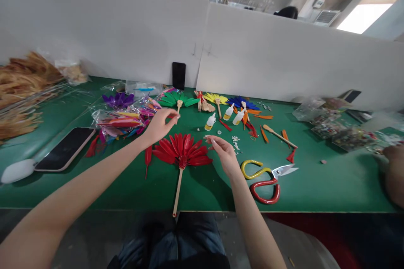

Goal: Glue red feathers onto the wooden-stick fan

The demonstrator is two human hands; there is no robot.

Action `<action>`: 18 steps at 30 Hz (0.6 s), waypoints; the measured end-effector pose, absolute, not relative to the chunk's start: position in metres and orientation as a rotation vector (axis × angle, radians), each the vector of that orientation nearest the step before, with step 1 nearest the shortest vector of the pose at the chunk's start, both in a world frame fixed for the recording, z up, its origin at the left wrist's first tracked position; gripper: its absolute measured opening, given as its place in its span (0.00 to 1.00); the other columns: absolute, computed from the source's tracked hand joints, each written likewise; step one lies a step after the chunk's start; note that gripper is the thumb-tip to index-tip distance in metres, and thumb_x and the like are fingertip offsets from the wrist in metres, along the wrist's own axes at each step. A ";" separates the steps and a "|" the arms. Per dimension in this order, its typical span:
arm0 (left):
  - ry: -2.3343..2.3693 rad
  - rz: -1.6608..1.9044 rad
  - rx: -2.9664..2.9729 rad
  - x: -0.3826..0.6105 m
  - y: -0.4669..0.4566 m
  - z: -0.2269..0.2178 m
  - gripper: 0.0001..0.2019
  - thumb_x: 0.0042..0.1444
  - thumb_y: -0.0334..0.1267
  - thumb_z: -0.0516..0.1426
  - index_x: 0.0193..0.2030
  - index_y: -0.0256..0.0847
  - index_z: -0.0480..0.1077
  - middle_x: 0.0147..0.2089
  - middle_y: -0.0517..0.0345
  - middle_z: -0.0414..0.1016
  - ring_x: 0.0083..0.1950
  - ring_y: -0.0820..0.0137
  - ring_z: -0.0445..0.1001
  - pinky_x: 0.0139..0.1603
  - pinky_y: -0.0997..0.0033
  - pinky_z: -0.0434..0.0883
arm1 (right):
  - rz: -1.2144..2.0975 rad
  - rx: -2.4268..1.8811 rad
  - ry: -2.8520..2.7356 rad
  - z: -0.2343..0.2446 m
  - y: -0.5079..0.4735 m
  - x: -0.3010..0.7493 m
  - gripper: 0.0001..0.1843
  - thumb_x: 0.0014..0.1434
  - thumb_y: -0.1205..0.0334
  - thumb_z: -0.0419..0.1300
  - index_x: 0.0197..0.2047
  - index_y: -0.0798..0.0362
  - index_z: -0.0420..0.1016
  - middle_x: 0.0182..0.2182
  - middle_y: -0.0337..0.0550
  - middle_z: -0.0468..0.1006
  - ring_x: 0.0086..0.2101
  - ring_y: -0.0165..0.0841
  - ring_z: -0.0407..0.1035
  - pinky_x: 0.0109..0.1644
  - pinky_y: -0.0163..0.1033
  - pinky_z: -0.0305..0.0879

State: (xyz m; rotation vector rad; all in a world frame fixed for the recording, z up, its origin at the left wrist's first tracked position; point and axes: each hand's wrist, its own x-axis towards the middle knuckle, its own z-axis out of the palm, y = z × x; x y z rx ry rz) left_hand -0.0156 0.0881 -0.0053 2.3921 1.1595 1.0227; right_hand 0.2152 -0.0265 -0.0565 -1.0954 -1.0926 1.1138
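A red feather fan (183, 151) with a pale wooden handle lies in front of me, the handle's end at the table's front edge. Above its left side my left hand (164, 122) hovers, thumb and fingers pinched; anything between them is too small to name. My right hand (222, 149) is at the fan's right side, its fingertips closed around something small and pale that I cannot make out. Small white beads (235, 142) are scattered just right of that hand. A glue bottle (210, 122) stands between and beyond the two hands. One loose red feather (148, 159) lies left of the fan.
Yellow-and-red-handled scissors (274, 178) lie open at right. Green (176, 99), yellow (216, 98) and blue feather fans (243, 103) line the back. Bagged feathers (123, 119) and a phone (67, 149) are left. Another person's hand (396, 164) shows at the right edge.
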 end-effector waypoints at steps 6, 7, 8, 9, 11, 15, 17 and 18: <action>1.504 0.607 2.479 -0.089 0.034 -0.026 0.16 0.63 0.45 0.47 0.27 0.41 0.62 0.24 0.59 0.68 0.29 0.68 0.68 0.36 0.68 0.62 | 1.061 -1.126 -1.143 -0.052 -0.033 0.209 0.13 0.54 0.50 0.62 0.38 0.49 0.78 0.40 0.44 0.81 0.41 0.37 0.73 0.46 0.42 0.68; 1.565 0.530 2.462 -0.094 0.027 -0.029 0.17 0.64 0.46 0.46 0.26 0.41 0.61 0.22 0.59 0.66 0.28 0.68 0.68 0.34 0.69 0.61 | 1.077 -1.125 -1.165 -0.050 -0.035 0.207 0.14 0.55 0.50 0.62 0.40 0.49 0.78 0.42 0.45 0.81 0.43 0.37 0.73 0.48 0.43 0.68; 1.620 0.451 2.447 -0.098 0.021 -0.031 0.18 0.64 0.47 0.46 0.26 0.41 0.61 0.21 0.60 0.65 0.27 0.67 0.68 0.33 0.69 0.61 | 1.091 -1.125 -1.181 -0.048 -0.036 0.204 0.14 0.55 0.50 0.62 0.42 0.49 0.77 0.44 0.45 0.80 0.45 0.38 0.72 0.49 0.44 0.67; 1.668 0.366 2.440 -0.100 0.016 -0.033 0.18 0.63 0.49 0.46 0.26 0.41 0.60 0.21 0.59 0.65 0.28 0.66 0.69 0.33 0.69 0.61 | 1.104 -1.127 -1.194 -0.045 -0.038 0.201 0.15 0.56 0.50 0.61 0.43 0.49 0.77 0.45 0.45 0.79 0.46 0.38 0.72 0.50 0.45 0.67; 1.757 0.184 2.443 -0.098 0.008 -0.036 0.18 0.62 0.52 0.47 0.28 0.41 0.61 0.25 0.55 0.69 0.32 0.61 0.71 0.34 0.67 0.62 | 1.120 -1.128 -1.215 -0.040 -0.043 0.194 0.15 0.56 0.50 0.61 0.43 0.49 0.76 0.45 0.46 0.79 0.45 0.39 0.72 0.50 0.46 0.68; 1.808 -0.168 2.399 -0.093 0.004 -0.034 0.18 0.61 0.52 0.49 0.36 0.37 0.64 0.39 0.43 0.73 0.45 0.51 0.71 0.39 0.61 0.64 | 1.083 -1.113 -1.277 -0.030 -0.054 0.184 0.10 0.58 0.52 0.60 0.38 0.49 0.77 0.38 0.43 0.80 0.42 0.37 0.73 0.50 0.45 0.68; 1.753 -0.246 2.363 -0.096 0.007 -0.030 0.15 0.61 0.49 0.50 0.38 0.37 0.65 0.42 0.42 0.73 0.46 0.51 0.71 0.39 0.61 0.65 | 1.057 -1.116 -1.304 -0.027 -0.059 0.183 0.10 0.59 0.54 0.59 0.39 0.48 0.77 0.39 0.42 0.80 0.42 0.35 0.73 0.50 0.42 0.68; 1.721 -0.264 2.348 -0.098 0.009 -0.027 0.14 0.60 0.47 0.51 0.37 0.37 0.65 0.42 0.43 0.74 0.45 0.53 0.72 0.38 0.63 0.65 | 1.052 -1.120 -1.308 -0.026 -0.062 0.183 0.10 0.60 0.54 0.59 0.41 0.48 0.76 0.40 0.42 0.80 0.42 0.35 0.73 0.50 0.41 0.68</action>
